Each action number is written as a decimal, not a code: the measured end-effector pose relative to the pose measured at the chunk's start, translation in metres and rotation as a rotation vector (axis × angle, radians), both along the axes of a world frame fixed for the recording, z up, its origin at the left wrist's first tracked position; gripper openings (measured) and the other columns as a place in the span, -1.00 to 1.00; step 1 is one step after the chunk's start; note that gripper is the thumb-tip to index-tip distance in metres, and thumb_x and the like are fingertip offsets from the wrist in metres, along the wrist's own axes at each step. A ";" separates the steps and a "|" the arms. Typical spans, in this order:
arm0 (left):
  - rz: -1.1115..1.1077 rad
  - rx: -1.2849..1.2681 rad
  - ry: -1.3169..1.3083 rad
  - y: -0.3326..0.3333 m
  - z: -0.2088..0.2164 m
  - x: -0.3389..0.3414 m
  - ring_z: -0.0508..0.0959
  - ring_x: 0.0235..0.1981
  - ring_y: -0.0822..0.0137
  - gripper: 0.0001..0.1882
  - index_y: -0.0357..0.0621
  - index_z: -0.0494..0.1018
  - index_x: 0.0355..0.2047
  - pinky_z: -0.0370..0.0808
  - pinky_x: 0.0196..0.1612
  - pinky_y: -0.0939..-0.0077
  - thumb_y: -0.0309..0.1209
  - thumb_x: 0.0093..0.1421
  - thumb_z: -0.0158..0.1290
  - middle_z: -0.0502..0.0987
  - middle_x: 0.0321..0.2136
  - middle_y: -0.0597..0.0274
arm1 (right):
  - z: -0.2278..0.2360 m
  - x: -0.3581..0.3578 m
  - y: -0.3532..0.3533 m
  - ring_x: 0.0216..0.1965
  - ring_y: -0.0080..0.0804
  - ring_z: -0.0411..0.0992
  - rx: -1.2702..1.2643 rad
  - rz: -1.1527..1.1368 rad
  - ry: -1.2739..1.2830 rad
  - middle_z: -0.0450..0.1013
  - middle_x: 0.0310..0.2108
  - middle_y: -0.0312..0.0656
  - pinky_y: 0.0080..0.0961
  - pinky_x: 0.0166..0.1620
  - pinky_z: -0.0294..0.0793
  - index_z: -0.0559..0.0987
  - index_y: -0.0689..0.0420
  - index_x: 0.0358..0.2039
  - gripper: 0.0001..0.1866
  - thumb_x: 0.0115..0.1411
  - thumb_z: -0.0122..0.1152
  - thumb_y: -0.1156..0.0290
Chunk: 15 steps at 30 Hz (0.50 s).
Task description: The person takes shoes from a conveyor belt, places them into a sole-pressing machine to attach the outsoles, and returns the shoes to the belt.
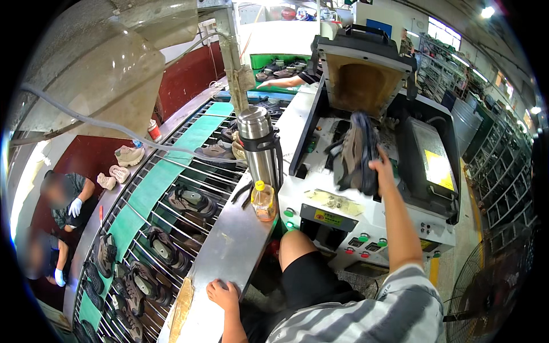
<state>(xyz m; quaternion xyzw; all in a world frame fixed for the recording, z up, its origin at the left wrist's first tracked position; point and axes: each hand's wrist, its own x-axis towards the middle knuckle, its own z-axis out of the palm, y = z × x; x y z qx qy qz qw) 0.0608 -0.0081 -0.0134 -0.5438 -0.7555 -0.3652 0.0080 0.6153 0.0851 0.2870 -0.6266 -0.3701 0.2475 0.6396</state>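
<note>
Brown-grey shoe [353, 154]; green belt [135, 216]; grey-striped shirt [354, 311]

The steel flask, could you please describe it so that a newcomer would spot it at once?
Find the conveyor, then the metal ledge along its right side, where the left hand rests. Farther along stands the tall silvery flask with a black handle. Its steel body and height set it apart from the yellow-capped bottle just in front.

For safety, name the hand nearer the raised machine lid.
Right: the right hand, holding a sneaker, is in front of the lid; the left hand is farther back, on the metal counter.
</note>
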 end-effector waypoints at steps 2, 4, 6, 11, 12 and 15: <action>-0.001 0.006 0.065 -0.001 0.009 -0.026 0.35 -0.03 -0.07 -0.67 -0.20 0.43 -0.29 0.27 0.05 0.04 -0.36 -0.11 0.12 0.41 -0.18 -0.03 | 0.020 0.008 0.049 0.05 -0.18 0.44 -0.204 -0.139 -0.283 0.44 0.04 0.01 -0.30 0.06 0.43 0.21 0.07 0.32 -0.04 -0.18 0.23 0.18; 0.002 -0.021 0.070 0.001 0.021 -0.040 0.35 -0.03 -0.08 -0.68 -0.21 0.43 -0.29 0.26 0.07 0.04 -0.37 -0.10 0.11 0.40 -0.17 -0.03 | 0.040 -0.006 0.091 0.06 -0.04 0.43 -0.453 -0.430 -0.631 0.44 0.04 0.11 -0.23 0.09 0.41 0.28 -0.04 0.29 -0.09 -0.16 0.23 0.05; 0.005 -0.022 0.056 0.005 0.023 -0.039 0.35 -0.03 -0.08 -0.68 -0.22 0.43 -0.31 0.25 0.07 0.04 -0.36 -0.11 0.10 0.39 -0.18 -0.03 | 0.040 0.005 0.131 0.08 0.02 0.41 -0.565 -0.487 -0.684 0.42 0.06 0.13 -0.20 0.11 0.40 0.32 -0.10 0.26 -0.11 -0.17 0.23 -0.02; 0.037 -0.073 -0.001 0.003 0.027 -0.030 0.34 0.01 -0.10 -0.61 -0.23 0.42 -0.25 0.23 0.10 0.03 -0.34 -0.13 0.11 0.40 -0.12 -0.06 | -0.021 0.032 0.184 0.17 0.05 0.31 -1.007 -0.240 -0.768 0.33 0.15 0.14 -0.14 0.15 0.36 0.36 0.02 0.21 -0.15 -0.06 0.17 -0.19; 0.053 -0.066 0.023 0.002 0.028 -0.033 0.33 0.03 -0.11 -0.58 -0.24 0.42 -0.22 0.22 0.12 0.03 -0.34 -0.13 0.11 0.39 -0.09 -0.08 | -0.019 0.006 0.178 0.19 0.05 0.30 -0.985 -0.279 -0.762 0.32 0.16 0.15 -0.15 0.15 0.36 0.36 0.04 0.21 -0.14 -0.03 0.15 -0.21; 0.056 -0.082 0.061 0.001 0.023 -0.029 0.30 0.12 -0.14 -0.46 -0.26 0.39 -0.08 0.18 0.18 0.01 -0.32 -0.12 0.10 0.36 0.04 -0.14 | -0.021 -0.004 0.169 0.21 0.04 0.26 -0.911 -0.331 -0.739 0.28 0.18 0.19 -0.16 0.17 0.34 0.36 0.07 0.21 -0.13 0.01 0.10 -0.27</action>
